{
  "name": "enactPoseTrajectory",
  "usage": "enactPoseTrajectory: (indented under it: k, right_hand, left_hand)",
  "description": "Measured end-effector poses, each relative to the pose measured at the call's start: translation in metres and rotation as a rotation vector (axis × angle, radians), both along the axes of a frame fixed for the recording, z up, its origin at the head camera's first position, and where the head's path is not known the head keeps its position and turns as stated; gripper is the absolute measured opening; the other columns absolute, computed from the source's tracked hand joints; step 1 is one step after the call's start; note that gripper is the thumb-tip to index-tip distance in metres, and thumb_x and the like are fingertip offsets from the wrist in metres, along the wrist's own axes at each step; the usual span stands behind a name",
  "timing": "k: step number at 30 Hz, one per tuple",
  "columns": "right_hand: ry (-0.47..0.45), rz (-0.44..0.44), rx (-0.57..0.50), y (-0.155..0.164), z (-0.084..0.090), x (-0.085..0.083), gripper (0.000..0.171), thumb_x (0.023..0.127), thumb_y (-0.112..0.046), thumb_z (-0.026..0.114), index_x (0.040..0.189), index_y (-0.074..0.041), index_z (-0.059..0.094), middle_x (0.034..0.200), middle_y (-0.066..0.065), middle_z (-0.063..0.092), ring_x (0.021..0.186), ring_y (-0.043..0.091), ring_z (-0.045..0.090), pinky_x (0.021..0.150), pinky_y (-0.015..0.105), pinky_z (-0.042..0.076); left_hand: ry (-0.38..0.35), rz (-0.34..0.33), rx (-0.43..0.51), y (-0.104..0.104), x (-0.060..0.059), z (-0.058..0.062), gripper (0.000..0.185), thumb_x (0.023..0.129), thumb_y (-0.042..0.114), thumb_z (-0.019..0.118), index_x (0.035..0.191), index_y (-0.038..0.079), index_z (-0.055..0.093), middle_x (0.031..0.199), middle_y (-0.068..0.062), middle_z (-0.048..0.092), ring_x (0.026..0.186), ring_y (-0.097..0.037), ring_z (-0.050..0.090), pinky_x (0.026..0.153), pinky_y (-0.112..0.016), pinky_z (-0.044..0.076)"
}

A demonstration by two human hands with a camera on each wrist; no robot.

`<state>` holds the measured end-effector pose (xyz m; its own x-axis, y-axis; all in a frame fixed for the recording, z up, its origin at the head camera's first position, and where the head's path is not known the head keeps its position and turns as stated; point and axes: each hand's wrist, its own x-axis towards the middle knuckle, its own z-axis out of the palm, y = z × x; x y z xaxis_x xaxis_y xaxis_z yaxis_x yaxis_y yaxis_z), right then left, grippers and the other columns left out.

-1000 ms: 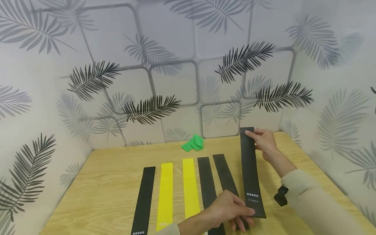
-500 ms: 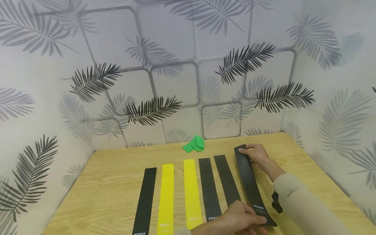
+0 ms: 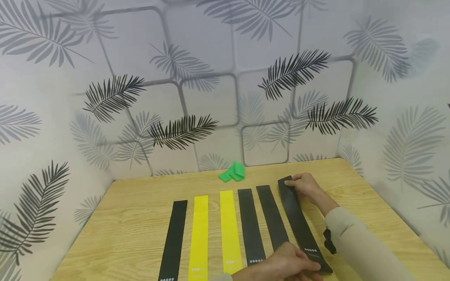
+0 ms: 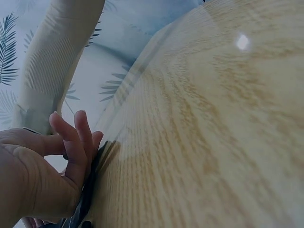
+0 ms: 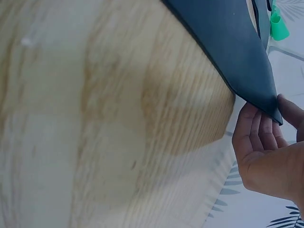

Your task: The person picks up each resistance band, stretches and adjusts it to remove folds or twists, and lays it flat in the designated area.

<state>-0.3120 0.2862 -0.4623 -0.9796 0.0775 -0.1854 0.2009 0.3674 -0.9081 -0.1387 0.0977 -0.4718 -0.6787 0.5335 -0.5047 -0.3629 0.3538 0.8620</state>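
A long black band (image 3: 299,222) lies at a slant on the wooden table (image 3: 133,218), rightmost in a row of bands. My right hand (image 3: 305,185) pinches its far end, thumb on top and fingers below, as the right wrist view shows with the hand (image 5: 266,152) at the band's corner (image 5: 228,42). My left hand (image 3: 288,263) holds the near end by the white dots. In the left wrist view its fingers (image 4: 78,152) lie against the band's dark edge (image 4: 92,190).
Left of it lie two black bands (image 3: 272,218) (image 3: 250,226), two yellow bands (image 3: 229,228) (image 3: 199,234) and another black band (image 3: 173,240). A crumpled green band (image 3: 233,172) sits near the back wall. Leaf-patterned walls close the table on three sides.
The black band came down from standing nearly upright to lying on the table. My right hand lowered its far end toward me and my left hand slid the near end to the right.
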Motion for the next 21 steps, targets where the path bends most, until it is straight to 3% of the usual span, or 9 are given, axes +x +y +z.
enactPoseTrajectory:
  k: [2, 4, 7, 10, 16, 21]
  right_hand:
    - [-0.002, 0.009, 0.010, 0.0013, -0.0004, 0.0002, 0.058, 0.102, -0.012, 0.066, 0.145, 0.019, 0.043, 0.082, 0.004, 0.062, 0.068, 0.008, 0.058, 0.071, 0.028, 0.059]
    - [0.002, 0.010, 0.012, 0.0026, -0.0010, 0.0007, 0.054, 0.102, -0.010, 0.066, 0.143, 0.019, 0.045, 0.078, 0.000, 0.061, 0.069, 0.008, 0.060, 0.070, 0.029, 0.060]
    - [0.013, 0.020, -0.005, 0.0042, -0.0024, 0.0018, 0.051, 0.102, -0.008, 0.065, 0.140, 0.019, 0.046, 0.100, 0.017, 0.072, 0.079, 0.012, 0.069, 0.074, 0.033, 0.063]
    - [0.020, 0.027, -0.018, 0.0046, -0.0036, 0.0018, 0.051, 0.102, -0.006, 0.064, 0.142, 0.019, 0.046, 0.118, 0.028, 0.069, 0.086, 0.016, 0.072, 0.077, 0.035, 0.063]
    - [0.034, 0.056, -0.040, 0.0024, -0.0043, 0.0012, 0.050, 0.103, -0.005, 0.063, 0.144, 0.017, 0.046, 0.123, 0.028, 0.066, 0.095, 0.023, 0.072, 0.081, 0.038, 0.063]
    - [0.025, 0.059, 0.000, 0.0004, -0.0017, 0.0040, 0.050, 0.104, -0.006, 0.061, 0.145, 0.018, 0.045, 0.141, 0.035, 0.053, 0.119, 0.042, 0.064, 0.093, 0.044, 0.060]
  left_hand:
    - [-0.007, -0.004, -0.008, 0.0000, 0.0007, 0.0001, 0.020, 0.095, 0.025, 0.078, 0.081, 0.010, 0.081, 0.081, -0.004, 0.079, 0.045, -0.002, 0.056, 0.046, -0.012, 0.043]
    - [-0.003, -0.007, -0.008, 0.0001, 0.0011, 0.0004, 0.020, 0.095, 0.023, 0.077, 0.081, 0.010, 0.081, 0.081, -0.004, 0.079, 0.045, -0.002, 0.056, 0.045, -0.012, 0.043]
    - [0.010, -0.012, -0.001, -0.0003, 0.0010, 0.0006, 0.020, 0.095, 0.022, 0.077, 0.081, 0.009, 0.082, 0.080, -0.005, 0.079, 0.045, -0.001, 0.056, 0.044, -0.013, 0.043]
    - [0.014, -0.008, 0.008, -0.0010, 0.0011, 0.0005, 0.019, 0.095, 0.019, 0.076, 0.081, 0.007, 0.082, 0.079, -0.006, 0.079, 0.045, -0.001, 0.056, 0.044, -0.013, 0.043]
    - [0.009, 0.007, -0.018, 0.0001, 0.0021, -0.0024, 0.019, 0.094, 0.017, 0.077, 0.079, 0.007, 0.082, 0.075, -0.006, 0.078, 0.046, -0.001, 0.057, 0.045, -0.012, 0.043]
    - [0.005, 0.001, -0.038, -0.0011, 0.0024, -0.0034, 0.020, 0.093, 0.020, 0.078, 0.079, 0.007, 0.083, 0.074, -0.006, 0.077, 0.047, -0.001, 0.057, 0.047, -0.013, 0.042]
